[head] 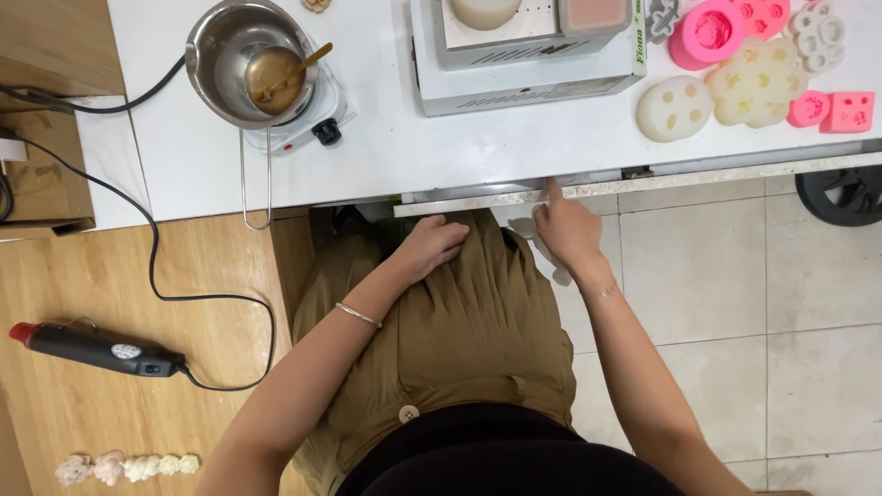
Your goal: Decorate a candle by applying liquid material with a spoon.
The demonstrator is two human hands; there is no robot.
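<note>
Under the white desk [386, 156] edge, right hand [570, 230] fingertip touching the desk's stone lip [478, 197], grip loose, holding nothing; left hand [430, 246] curled empty on olive skirt [459, 331].

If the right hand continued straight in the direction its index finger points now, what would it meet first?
The right hand points up and away from the body, its index fingertip already at the edge of the white table. Going on, it would probably meet that edge first, then the white box-shaped appliance beyond it, though depth is unclear.
</note>
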